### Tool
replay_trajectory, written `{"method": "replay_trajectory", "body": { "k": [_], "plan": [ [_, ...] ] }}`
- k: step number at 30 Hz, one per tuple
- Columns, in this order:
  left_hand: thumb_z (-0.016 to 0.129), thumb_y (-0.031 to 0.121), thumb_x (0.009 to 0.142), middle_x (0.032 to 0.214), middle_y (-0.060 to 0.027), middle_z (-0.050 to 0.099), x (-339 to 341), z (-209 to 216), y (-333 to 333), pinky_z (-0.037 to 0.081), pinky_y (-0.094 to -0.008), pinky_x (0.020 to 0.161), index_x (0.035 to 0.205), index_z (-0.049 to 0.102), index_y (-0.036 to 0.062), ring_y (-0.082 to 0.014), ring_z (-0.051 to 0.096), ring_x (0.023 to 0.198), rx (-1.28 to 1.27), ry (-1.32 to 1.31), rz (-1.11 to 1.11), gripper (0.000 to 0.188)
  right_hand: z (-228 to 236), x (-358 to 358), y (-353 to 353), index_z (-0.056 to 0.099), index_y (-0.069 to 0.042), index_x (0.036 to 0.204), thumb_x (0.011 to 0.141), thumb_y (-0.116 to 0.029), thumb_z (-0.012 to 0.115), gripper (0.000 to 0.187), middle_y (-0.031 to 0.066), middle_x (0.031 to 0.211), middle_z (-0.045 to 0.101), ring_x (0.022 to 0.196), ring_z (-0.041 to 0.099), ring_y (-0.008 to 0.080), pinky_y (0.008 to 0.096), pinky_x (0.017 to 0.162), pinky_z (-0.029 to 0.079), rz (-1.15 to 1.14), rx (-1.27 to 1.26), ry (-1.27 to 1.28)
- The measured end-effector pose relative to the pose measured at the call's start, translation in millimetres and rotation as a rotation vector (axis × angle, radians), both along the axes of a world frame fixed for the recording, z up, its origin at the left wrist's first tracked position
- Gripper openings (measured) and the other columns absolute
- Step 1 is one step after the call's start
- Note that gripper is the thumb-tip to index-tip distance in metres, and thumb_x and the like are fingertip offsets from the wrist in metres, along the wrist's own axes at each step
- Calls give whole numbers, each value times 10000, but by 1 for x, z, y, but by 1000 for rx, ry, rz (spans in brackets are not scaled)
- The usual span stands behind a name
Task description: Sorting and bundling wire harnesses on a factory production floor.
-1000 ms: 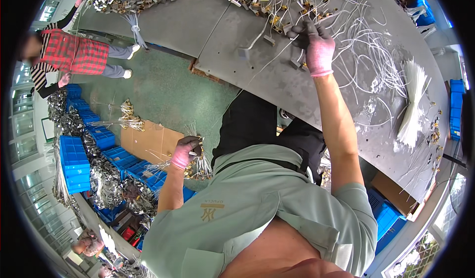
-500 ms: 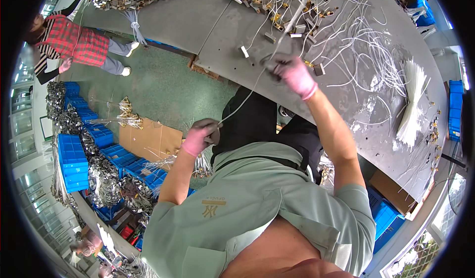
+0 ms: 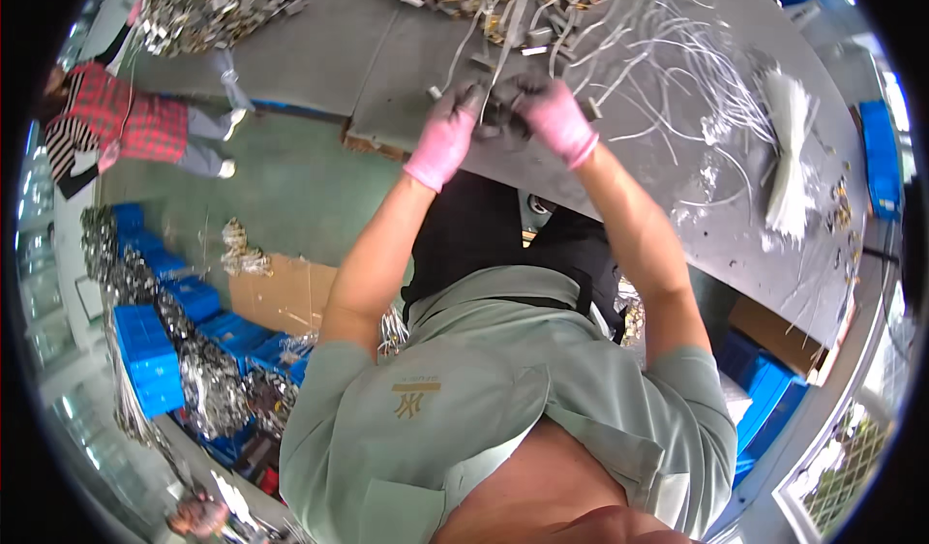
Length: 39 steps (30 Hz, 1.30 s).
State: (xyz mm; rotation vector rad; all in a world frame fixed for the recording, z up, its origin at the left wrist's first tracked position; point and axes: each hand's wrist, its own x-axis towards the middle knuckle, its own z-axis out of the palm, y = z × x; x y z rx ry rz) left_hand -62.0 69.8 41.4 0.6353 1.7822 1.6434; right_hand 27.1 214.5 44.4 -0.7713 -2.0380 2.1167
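Workshop with green floor point(image 3: 290, 181) and grey metal counter point(image 3: 406, 84).

Containers: blue crates point(image 3: 147, 365), stacked and in rows, at the left; silvery metal parts point(image 3: 213, 379) heaped among them, though which crates hold them cannot be told. Cardboard carton point(image 3: 779, 339), low at the right, beside further blue bins point(image 3: 769, 399); contents of both unclear.

On the counter: loose white wires point(image 3: 668, 70); bound white bundle point(image 3: 789, 157), toward the right end; heap of small metal pieces point(image 3: 227, 7), far left.

Hands, two, in pink gloves with dark fingertips, close together above the counter's near edge. Left hand point(image 3: 445, 137): fingers point(image 3: 470, 99) bent, barely parted. Right hand point(image 3: 559, 118): fingers curled inward, blurred. White strand point(image 3: 513, 33), one, running down from the heaped parts to the gap between the hands; which fingers grip it, if either, cannot be told.
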Motion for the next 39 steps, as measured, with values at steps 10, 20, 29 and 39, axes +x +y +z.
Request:
{"method": "replay_trajectory", "body": {
  "k": [10, 20, 29, 39],
  "plan": [
    [576, 228, 835, 1094, -148, 603, -78, -89, 18, 405, -413, 974, 1069, 607, 78, -365, 519, 1105, -727, 1195, 60, 280, -60, 154, 161, 583, -87, 1089, 810, -368, 633, 399, 213, 1150, 573, 1009, 604, 381, 452, 862, 484, -228, 1220, -734],
    [584, 165, 852, 697, -90, 565, -78, -56, -139, 429, -303, 572, 972, 643, -16, -169, 527, 584, -389, 278, 13, 225, -31, 178, 160, 597, 3, 1014, 915, -226, 548, 254, 96, 772, 668, 451, 566, 143, 269, 423, 431, -417, 458, -376],
    [568, 263, 819, 499, -26, 363, 17, -85, -285, 309, -302, 440, 627, 445, 50, -159, 405, 455, 68, -435, 166, 312, -93, 174, 125, 625, 10, 999, 944, -159, 530, 202, 119, 865, 696, 602, 632, 132, 225, 530, 472, -276, 872, -125],
    [544, 146, 749, 476, -32, 352, 38, -70, -194, 325, -298, 444, 699, 477, -34, -165, 387, 434, 30, -513, -150, 199, -33, 130, 103, 569, 5, 1096, 936, -149, 552, 223, 118, 906, 690, 683, 656, 150, 233, 607, 487, -471, 106, 98]
  ]
}}
